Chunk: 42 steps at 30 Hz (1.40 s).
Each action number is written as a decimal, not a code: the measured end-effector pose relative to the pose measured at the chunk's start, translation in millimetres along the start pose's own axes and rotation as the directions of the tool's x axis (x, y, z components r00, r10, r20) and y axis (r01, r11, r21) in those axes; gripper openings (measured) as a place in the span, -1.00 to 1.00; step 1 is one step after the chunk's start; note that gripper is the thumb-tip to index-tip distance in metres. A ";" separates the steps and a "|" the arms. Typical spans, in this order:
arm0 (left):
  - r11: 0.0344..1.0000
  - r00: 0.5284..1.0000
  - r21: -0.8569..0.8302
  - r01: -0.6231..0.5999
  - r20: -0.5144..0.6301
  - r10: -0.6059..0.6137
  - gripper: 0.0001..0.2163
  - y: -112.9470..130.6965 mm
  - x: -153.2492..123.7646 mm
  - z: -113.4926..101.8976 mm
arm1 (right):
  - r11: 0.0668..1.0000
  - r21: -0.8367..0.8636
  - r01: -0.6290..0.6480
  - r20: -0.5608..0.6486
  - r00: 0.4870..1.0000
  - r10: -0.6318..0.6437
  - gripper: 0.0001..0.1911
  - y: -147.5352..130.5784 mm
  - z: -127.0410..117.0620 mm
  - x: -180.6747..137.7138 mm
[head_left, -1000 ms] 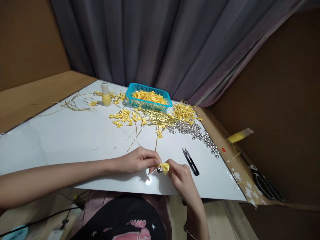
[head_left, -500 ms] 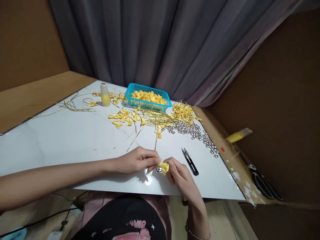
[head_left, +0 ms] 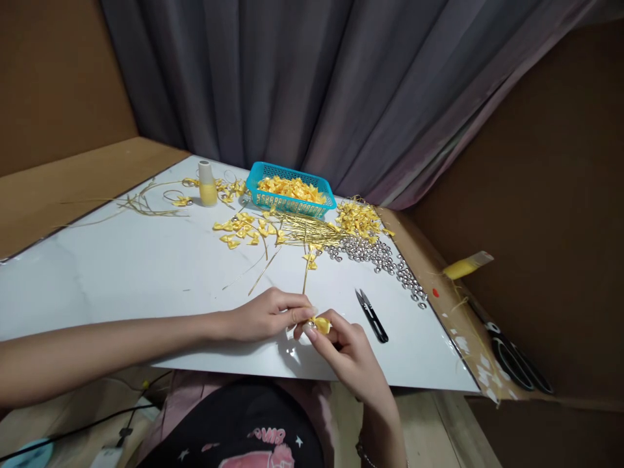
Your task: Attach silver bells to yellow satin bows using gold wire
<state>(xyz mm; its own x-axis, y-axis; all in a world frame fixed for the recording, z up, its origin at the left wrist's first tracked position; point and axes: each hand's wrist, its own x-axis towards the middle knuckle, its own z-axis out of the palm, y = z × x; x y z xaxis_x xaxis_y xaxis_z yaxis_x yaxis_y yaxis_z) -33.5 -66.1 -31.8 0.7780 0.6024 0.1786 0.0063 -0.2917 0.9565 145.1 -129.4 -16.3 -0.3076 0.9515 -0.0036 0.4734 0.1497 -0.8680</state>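
Yellow satin, folded into a small bow (head_left: 322, 324), was pinched between the fingertips of both hands near the front edge of the white board (head_left: 121, 273). The left hand (head_left: 266, 315) had thumb and forefinger closed together on the bow's left side, where a gold cord (head_left: 306, 283) ran up and away toward the far stock. The right hand (head_left: 348, 348) had its fingers clamped on the bow from the right and from beneath. Whether a bell sat under the bow could not be told; the fingers hid it.

Risks noted: the grip was fingertip-only on slippery fabric, so the fold could spring open if either pinch eased. The cord lay loose across the board, and a tug could drag it through the bundle of gold cords (head_left: 305, 229) at the far side and tangle them. Thread snips (head_left: 373, 316) lay just right of the right hand, blades pointing away; a careless sweep of the wrist could knock them off the near edge. Silver bells (head_left: 385, 260) lay spread further right and could roll if the board were jolted. The teal basket (head_left: 291, 193) of bows stood well clear.
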 end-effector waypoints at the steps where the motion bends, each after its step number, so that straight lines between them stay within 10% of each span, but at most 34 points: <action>1: 1.000 1.000 -0.008 0.012 0.006 -0.012 -0.72 0.4 0.1 0.3 | 1.000 -0.014 0.003 0.000 1.000 -0.003 -0.72 1.2 -0.8 -0.1; 16: 0.955 0.976 0.226 -0.194 -0.050 0.210 -0.85 -1.3 0.8 -0.8 | 0.996 -0.049 0.074 0.044 0.996 -0.072 -0.73 5.2 -6.2 1.1; 27: 0.994 0.995 0.057 0.090 -0.049 -0.087 -0.83 2.8 3.2 0.4 | 0.996 -0.038 0.082 0.047 0.996 -0.081 -0.78 10.0 -6.6 1.8; 42: 0.965 0.975 -0.187 0.183 -0.092 -0.203 -0.80 -2.5 7.8 -0.3 | 0.998 -0.038 0.040 -0.012 0.999 -0.040 -0.83 15.0 -10.3 -0.3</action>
<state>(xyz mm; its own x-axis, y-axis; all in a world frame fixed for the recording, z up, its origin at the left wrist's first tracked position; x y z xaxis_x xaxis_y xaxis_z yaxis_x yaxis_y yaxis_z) -27.6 -60.5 -32.7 0.6992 0.7149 0.0012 0.0313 -0.0323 0.9990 160.9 -124.7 -24.2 -0.3166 0.9478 0.0374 0.4920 0.1978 -0.8478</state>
